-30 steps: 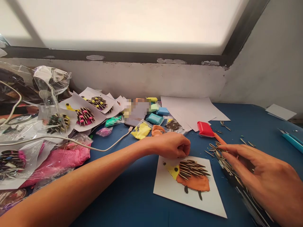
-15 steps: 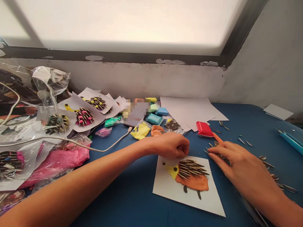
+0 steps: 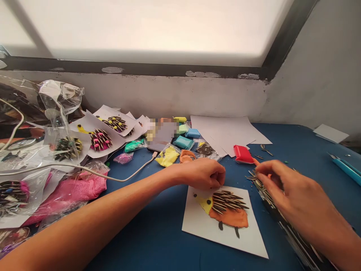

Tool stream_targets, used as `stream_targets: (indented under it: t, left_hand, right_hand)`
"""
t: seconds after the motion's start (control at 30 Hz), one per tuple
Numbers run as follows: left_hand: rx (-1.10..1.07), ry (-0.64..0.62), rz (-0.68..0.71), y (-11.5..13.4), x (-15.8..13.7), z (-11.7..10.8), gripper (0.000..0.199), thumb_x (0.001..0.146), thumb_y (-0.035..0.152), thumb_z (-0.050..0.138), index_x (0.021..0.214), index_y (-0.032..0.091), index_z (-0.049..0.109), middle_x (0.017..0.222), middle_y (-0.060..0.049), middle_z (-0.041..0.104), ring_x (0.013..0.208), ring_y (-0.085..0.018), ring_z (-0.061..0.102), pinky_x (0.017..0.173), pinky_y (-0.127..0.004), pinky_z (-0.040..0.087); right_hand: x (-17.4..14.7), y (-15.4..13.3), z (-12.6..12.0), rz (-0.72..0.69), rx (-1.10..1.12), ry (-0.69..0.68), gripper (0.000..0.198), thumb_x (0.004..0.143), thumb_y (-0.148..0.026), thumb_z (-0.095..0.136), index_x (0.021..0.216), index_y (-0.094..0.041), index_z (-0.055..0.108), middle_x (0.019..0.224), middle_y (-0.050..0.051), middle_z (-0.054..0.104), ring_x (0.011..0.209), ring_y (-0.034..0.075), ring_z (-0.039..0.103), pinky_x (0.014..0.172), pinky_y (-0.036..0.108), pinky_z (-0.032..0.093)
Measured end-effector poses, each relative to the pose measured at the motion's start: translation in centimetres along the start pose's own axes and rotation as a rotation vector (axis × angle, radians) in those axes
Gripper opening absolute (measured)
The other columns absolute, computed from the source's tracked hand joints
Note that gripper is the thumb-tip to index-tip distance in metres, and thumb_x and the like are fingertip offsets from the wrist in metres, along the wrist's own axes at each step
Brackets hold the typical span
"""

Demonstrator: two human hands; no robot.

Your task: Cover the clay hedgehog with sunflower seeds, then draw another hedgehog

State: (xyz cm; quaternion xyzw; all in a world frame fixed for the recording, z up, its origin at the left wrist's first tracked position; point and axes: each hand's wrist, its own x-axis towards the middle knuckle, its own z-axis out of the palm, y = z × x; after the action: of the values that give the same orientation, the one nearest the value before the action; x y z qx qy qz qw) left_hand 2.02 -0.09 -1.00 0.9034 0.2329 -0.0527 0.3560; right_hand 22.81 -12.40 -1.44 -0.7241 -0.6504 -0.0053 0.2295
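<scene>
The long bare left forearm (image 3: 98,218) slants from the lower left corner up toward the middle, ending in the bare left hand (image 3: 204,173), back upward, its fingers curled into a loose fist. The bare right hand (image 3: 299,197) reaches in from the lower right, knuckles up and wrist lower, index finger arched over the thumb; their tips sit close together, whether touching is unclear.

- White paper card (image 3: 200,227) lies flat, bearing an orange-and-yellow clay hedgehog (image 3: 233,218) (striped seed spines (image 3: 229,202) cover its upper back).
- Loose, dark-striped seeds (image 3: 258,183) lie beside the card.
</scene>
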Motion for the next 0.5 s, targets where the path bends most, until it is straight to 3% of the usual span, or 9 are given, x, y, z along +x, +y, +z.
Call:
stream_targets:
  t: [0.1, 0.23, 0.37, 0.5]
  left_hand:
    - [0.009, -0.013, -0.019, 0.2, -0.1, -0.1, 0.012, 0.087, 0.018, 0.057, 0.093, 0.018, 0.068, 0.093, 0.0, 0.071, 0.079, -0.012, 0.057, 0.06, -0.024, 0.035]
    - [0.019, -0.019, -0.026, 0.3, -0.2, -0.1, 0.013, 0.087, 0.018, 0.057, 0.094, 0.019, 0.068, 0.095, -0.001, 0.072, 0.079, -0.012, 0.057, 0.06, -0.024, 0.035]
    - [0.038, 0.004, -0.02, 0.0, -0.1, 0.1, 0.014, 0.084, 0.019, 0.057, 0.092, 0.02, 0.069, 0.092, 0.001, 0.072, 0.077, -0.012, 0.058, 0.059, -0.025, 0.035]
    - [0.031, 0.013, 0.003, -0.3, 0.1, 0.2, 0.014, 0.083, 0.021, 0.057, 0.092, 0.021, 0.068, 0.09, 0.002, 0.072, 0.077, -0.012, 0.059, 0.058, -0.025, 0.034]
  right_hand:
    - [0.2, 0.6, -1.0, 0.164, 0.086, -0.002, 0.047, 0.085, -0.061, 0.049, 0.106, -0.027, 0.071, 0.081, 0.004, 0.076, 0.058, 0.019, 0.066, 0.049, 0.03, 0.048]
    - [0.5, 1.2, -1.0, 0.224, 0.126, -0.008, 0.048, 0.081, -0.063, 0.054, 0.098, -0.026, 0.079, 0.083, 0.005, 0.079, 0.061, 0.021, 0.069, 0.049, 0.031, 0.049]
    - [0.6, 1.4, -0.4, 0.154, 0.115, 0.024, 0.047, 0.083, -0.06, 0.052, 0.106, -0.029, 0.079, 0.096, 0.004, 0.081, 0.076, 0.023, 0.074, 0.06, 0.032, 0.054]
    - [0.6, 1.9, 0.5, 0.012, 0.008, 0.032, 0.045, 0.086, -0.061, 0.049, 0.091, -0.028, 0.08, 0.086, 0.005, 0.079, 0.065, 0.022, 0.069, 0.052, 0.033, 0.047]
